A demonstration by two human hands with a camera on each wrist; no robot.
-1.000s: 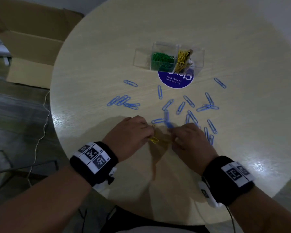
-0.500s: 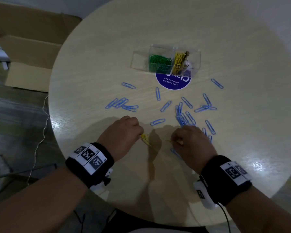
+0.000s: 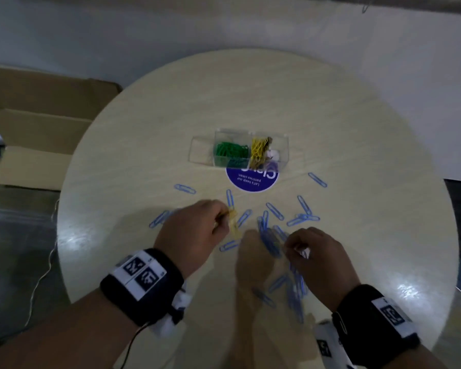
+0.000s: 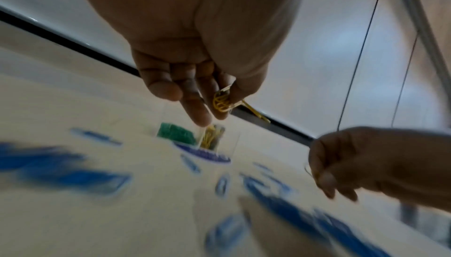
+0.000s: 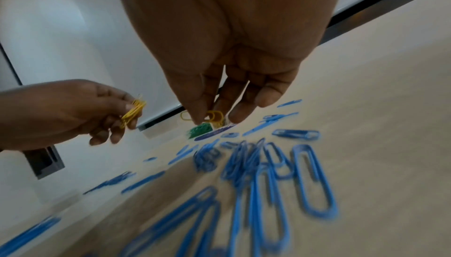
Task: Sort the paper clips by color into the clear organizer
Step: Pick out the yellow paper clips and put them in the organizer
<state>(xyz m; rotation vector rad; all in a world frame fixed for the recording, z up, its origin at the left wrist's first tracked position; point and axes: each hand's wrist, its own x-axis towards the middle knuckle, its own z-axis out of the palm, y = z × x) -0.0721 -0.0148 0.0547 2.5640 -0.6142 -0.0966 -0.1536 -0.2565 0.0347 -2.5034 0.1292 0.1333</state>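
Green clips (image 3: pixel 230 151) and yellow clips (image 3: pixel 258 150) sat in organizer (image 3: pixel 282 147) | left hand (image 3: pixel 194 230) and right hand (image 3: pixel 317 251) each pinched yellow clips (lifted off table (image 3: pixel 357 155)) | blue clips (image 3: pixel 270 241) lay scattered, unsorted, likely next.

Blue paper clips (image 3: pixel 274 211) lie scattered over the pale, wood-grained table (image 3: pixel 357 155). In the clear organizer (image 3: pixel 238 151) sits a heap of green clips (image 3: pixel 230 150) beside a heap of yellow clips (image 3: pixel 258 150). Under its near edge is a round dark-blue sticker (image 3: pixel 252 179) with white lettering. More yellow clips (image 5: pixel 133 112) show in the left hand (image 3: pixel 194 230). Both wrists wear black bands (image 3: pixel 141 284) with black-and-white square-patterned markers. Brown cardboard (image 3: pixel 37 134) lies beyond the table.
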